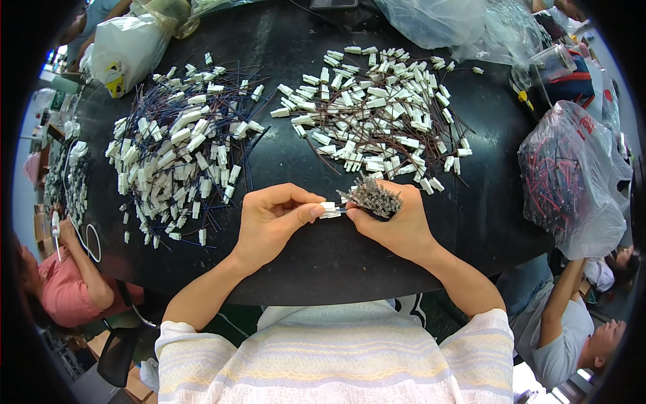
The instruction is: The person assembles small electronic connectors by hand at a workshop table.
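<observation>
Between the thumb and fingertips of my left hand (272, 219) is a small white connector (329, 210), pinched close to the table's near side. My right hand (400, 225) grips a bundle of thin wires (374, 196), whose many grey metal ends point upward. Its thumb and fingertips meet at a short dark wire by the connector's right end; whether the wire is seated inside cannot be made out. Beyond my left hand spreads a heap of white connectors with blue wires (180, 138). Another heap, of white connectors with brown wires (380, 108), lies beyond my right hand.
The black table (323, 269) has a curved near edge. A clear bag of red and dark wires (558, 175) sits at the right edge. A white bag (128, 50) stands far left, and clear plastic sheeting (437, 20) lies at the back. People sit on both sides.
</observation>
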### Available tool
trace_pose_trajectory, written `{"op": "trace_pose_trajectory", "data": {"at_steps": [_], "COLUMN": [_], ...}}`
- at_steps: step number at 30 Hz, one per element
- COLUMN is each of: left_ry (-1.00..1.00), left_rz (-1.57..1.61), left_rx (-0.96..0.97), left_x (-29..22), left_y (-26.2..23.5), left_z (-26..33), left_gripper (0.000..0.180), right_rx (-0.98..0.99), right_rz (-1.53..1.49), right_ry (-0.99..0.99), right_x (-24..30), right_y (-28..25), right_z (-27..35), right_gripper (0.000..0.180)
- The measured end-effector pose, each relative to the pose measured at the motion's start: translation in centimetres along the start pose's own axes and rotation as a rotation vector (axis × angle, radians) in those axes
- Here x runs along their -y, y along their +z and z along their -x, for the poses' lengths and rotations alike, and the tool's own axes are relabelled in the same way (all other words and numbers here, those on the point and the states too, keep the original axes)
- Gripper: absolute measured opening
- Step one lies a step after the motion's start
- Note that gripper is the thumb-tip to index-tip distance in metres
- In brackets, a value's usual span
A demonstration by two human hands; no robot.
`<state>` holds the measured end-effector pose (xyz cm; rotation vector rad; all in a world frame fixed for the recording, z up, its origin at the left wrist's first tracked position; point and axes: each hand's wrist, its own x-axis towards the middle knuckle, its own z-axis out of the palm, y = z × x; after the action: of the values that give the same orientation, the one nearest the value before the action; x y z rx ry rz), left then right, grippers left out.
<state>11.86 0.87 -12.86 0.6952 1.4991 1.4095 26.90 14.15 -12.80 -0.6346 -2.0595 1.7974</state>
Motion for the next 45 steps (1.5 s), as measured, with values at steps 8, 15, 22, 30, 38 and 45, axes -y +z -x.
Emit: {"op": "trace_pose_trajectory", "data": {"at_steps": [8, 15, 22, 30, 38, 45], "left_ry": [0.008, -0.003, 0.033, -0.044, 0.08, 0.106], "left_rz": [0.024, 0.072, -0.002, 0.035, -0.006, 0.058], "left_rx": [-0.022, -0.023, -0.005, -0.013, -0.035, -0.003], "left_x": [-0.3, -0.1, 0.3, -0.2, 0.6, -0.5], "left_y": [0.1, 0.0, 0.2, 0.3, 1.0, -0.1], "left_z": [-0.1, 0.0, 0.2, 0.4, 0.7, -0.2], "left_gripper": [0.013, 0.014, 0.012, 0.011, 0.014, 0.016], "right_rx": [0.12, 0.055, 0.008, -0.01, -0.018, 0.066], "right_rz": [-0.058, -0.004, -0.071, -0.134, -0.164, -0.21], "right_ry": [-0.028, -0.03, -0.045, 0.039, 0.112, 0.11], "right_x": [0.0, 0.1, -0.7, -0.3, -0.3, -0.2], "right_y": [-1.1, -0.4, -0.2, 0.0, 0.5, 0.4], "right_z": [-0.1, 0.0, 0.2, 0.2, 0.6, 0.1], "right_gripper": [0.02, 0.023, 0.013, 0.014, 0.011, 0.007]}}
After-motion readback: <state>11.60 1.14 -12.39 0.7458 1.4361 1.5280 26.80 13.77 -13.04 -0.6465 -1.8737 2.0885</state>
